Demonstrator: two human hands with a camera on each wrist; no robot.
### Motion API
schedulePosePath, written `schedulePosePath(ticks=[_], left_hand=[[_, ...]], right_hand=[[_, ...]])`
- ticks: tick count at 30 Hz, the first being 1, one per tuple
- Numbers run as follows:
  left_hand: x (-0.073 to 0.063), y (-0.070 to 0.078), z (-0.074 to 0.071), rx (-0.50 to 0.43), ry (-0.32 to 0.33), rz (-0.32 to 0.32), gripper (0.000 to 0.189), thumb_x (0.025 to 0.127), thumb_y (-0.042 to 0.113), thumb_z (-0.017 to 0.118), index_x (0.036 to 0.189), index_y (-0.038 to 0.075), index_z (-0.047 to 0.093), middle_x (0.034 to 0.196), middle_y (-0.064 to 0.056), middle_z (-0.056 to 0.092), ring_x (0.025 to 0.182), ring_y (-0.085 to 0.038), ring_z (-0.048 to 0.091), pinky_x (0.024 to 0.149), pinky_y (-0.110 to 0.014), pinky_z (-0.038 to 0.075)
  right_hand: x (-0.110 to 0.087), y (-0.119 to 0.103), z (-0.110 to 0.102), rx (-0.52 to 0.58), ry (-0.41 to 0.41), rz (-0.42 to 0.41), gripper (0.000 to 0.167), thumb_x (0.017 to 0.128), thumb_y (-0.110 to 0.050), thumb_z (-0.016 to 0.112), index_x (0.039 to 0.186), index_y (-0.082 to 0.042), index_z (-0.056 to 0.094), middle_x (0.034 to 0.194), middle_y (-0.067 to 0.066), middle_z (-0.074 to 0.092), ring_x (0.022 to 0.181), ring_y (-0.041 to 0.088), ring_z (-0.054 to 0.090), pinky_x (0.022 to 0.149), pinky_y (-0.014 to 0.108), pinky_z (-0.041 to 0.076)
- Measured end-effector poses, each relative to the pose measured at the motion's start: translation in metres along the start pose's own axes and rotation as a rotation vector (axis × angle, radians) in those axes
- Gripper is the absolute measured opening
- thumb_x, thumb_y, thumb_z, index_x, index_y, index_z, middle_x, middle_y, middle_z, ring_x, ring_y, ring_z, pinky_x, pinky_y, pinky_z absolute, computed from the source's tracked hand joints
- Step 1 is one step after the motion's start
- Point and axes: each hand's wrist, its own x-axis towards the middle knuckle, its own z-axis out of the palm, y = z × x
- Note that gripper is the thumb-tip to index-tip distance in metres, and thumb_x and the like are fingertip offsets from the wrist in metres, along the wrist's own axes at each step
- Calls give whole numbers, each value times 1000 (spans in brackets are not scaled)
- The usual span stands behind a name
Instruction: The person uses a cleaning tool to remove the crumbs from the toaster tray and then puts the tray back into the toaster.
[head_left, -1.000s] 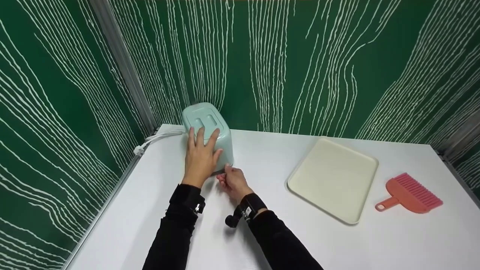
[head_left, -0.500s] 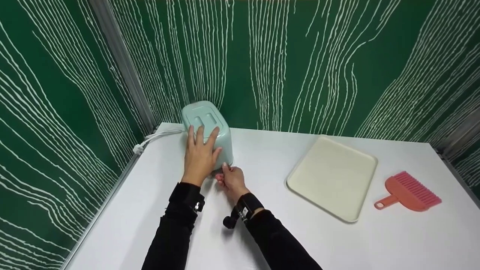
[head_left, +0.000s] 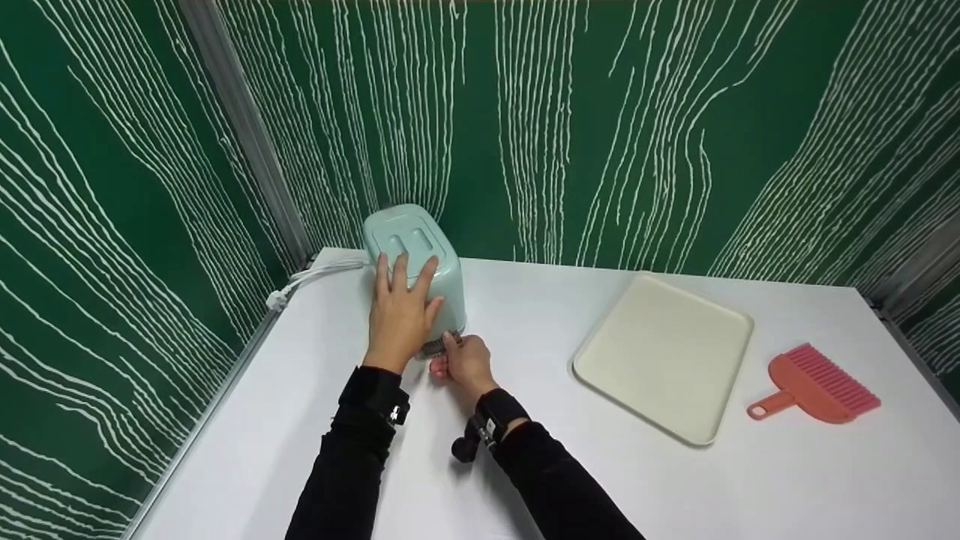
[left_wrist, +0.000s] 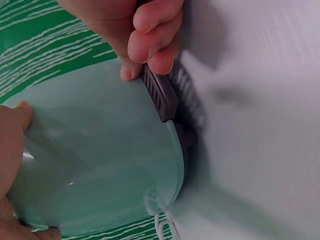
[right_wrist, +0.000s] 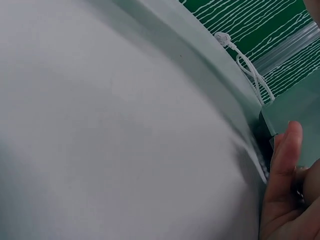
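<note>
A mint-green toaster point(head_left: 448, 296) stands at the back left of the table, two oblong recesses in its top. My left hand point(head_left: 397, 322) rests on its near end, fingers spread straight over the top edge and the thumb along the side. Low at the near end, a dark grey ribbed crumb tray point(left_wrist: 164, 100) juts out of the base. My right hand point(head_left: 469, 364) pinches that tray between thumb and curled fingers, close over the table. In the right wrist view only part of the right hand point(right_wrist: 285, 175) shows, beside the toaster's lower edge.
A white cord with a plug point(head_left: 278, 300) lies left of the toaster by the table's edge. A cream tray point(head_left: 667, 360) lies right of centre, with a coral brush point(head_left: 814, 394) beyond it. Green, white-streaked panels point(head_left: 600, 135) close off the back and sides.
My right hand has drawn slightly towards me, and more of the dark crumb tray shows beneath the toaster. The left hand and toaster stay in place.
</note>
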Motion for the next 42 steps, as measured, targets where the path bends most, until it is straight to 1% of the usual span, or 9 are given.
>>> schedulePosePath(ticks=[4,12,21,23,27,30,34,40,42], left_hand=[[1,-1,1,-8,3,5,60,107,38,66,162,25,46,164,-29,39,160,-55,22,127,-64,36],[1,0,1,0,6,6,60,107,39,66,162,26,46,164,-28,39,160,-55,22,126,-64,37],[-1,0,2,0,27,21,60,106,38,67,161,25,48,163,-29,40,159,-57,23,127,-63,36],[-1,-1,2,-4,36,24,60,106,38,67,161,24,48,162,-30,40,159,-57,23,127,-63,36],[-3,-1,4,-21,75,41,59,105,36,69,159,22,51,160,-31,43,158,-58,25,125,-64,38],[-4,-2,6,-29,85,44,59,104,34,70,159,23,51,159,-31,43,157,-58,26,124,-64,40],[-5,-2,7,-37,61,26,59,105,35,69,160,24,49,162,-31,41,159,-58,23,122,-65,41],[-3,-2,7,-34,93,42,58,105,36,69,158,23,51,160,-31,42,158,-58,26,119,-66,44],[-3,-2,6,-33,90,40,58,105,36,68,159,24,50,160,-31,42,158,-58,25,119,-66,44]], right_hand=[[1,-1,-2,-72,3,9,34,113,-20,53,94,6,66,47,-6,61,40,0,60,46,17,53],[3,-1,-5,-120,-26,19,36,113,-21,52,90,2,68,48,-7,60,41,0,60,46,16,51],[0,0,-10,-65,-28,52,36,109,-19,53,77,-4,62,49,-4,62,41,2,61,46,17,51],[-1,1,-10,-73,-20,47,36,106,-20,53,74,-7,61,48,-4,62,41,2,61,46,17,51],[-2,3,-12,-148,-17,-8,42,107,-24,55,69,-7,64,46,-6,61,39,2,60,45,17,51],[-2,4,-14,-198,-17,-39,43,108,-27,59,71,-6,66,45,-7,60,38,1,60,44,17,51],[-2,5,-15,-221,-9,-46,37,107,-26,60,75,-7,65,47,-8,61,39,1,60,45,17,51],[-1,4,-16,-204,46,-86,25,104,-21,65,83,-6,65,53,-5,65,43,2,62,49,16,51],[0,4,-16,-194,49,-87,22,103,-19,65,87,-5,67,54,-4,66,44,2,63,50,17,51]])
